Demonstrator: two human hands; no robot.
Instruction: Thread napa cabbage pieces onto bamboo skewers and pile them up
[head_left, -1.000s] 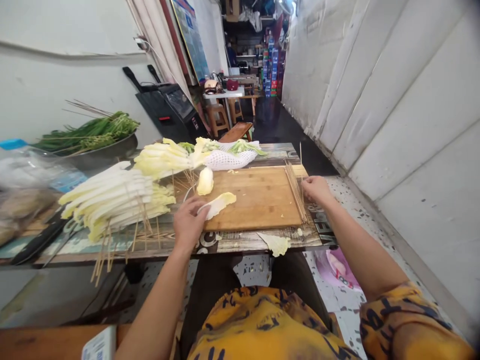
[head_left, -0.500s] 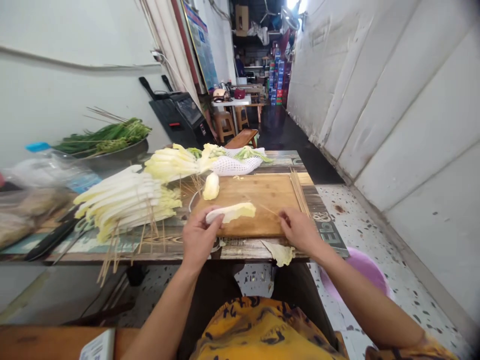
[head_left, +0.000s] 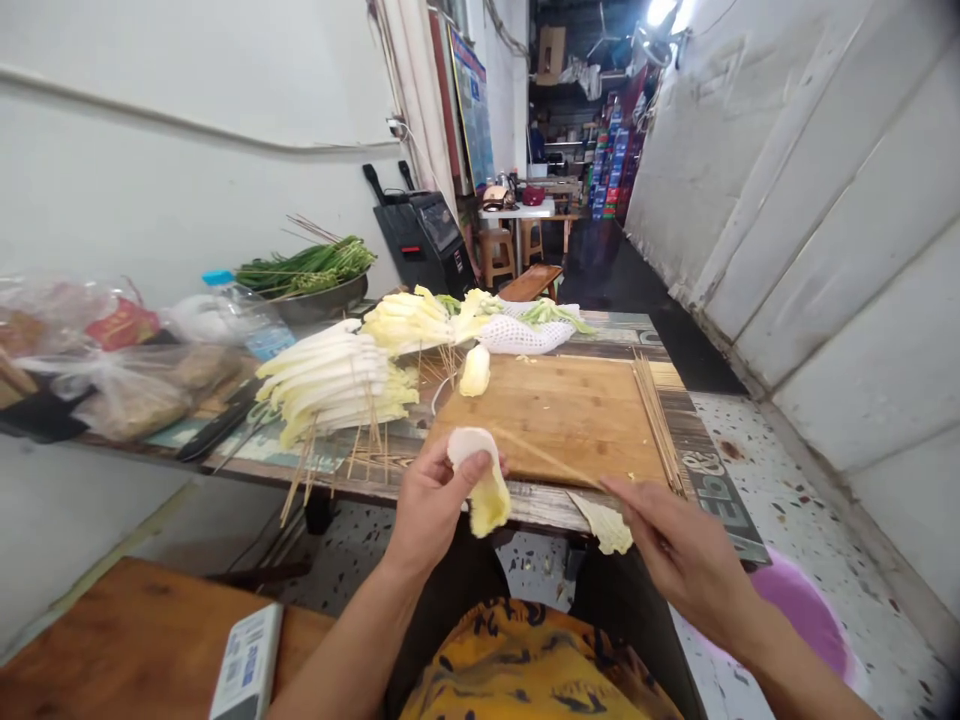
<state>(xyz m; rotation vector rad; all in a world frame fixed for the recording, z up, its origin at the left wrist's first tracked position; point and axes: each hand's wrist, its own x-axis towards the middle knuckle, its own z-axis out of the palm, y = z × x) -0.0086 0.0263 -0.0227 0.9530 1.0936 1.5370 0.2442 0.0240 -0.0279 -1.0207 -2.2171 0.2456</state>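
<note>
My left hand pinches a pale cabbage leaf, its white end up and its yellow end hanging down at the table's front edge. Between the fingertips of my right hand is the near end of a thin wooden skewer, whose other end points left toward the leaf. Behind both hands lies a wooden cutting board, with a small cabbage heart at its back left corner. More skewers lie along its right side. A loose leaf piece hangs over the front edge.
Skewered cabbage leaves are piled left of the board, beside a black-handled knife. Farther back are a bowl of greens, a bottle and plastic bags. A pink basin stands on the floor at right.
The view has swung left. My left hand has turned the leaf from lying sideways to hanging down, and my right hand has brought the skewer lower, nearer the front edge.
</note>
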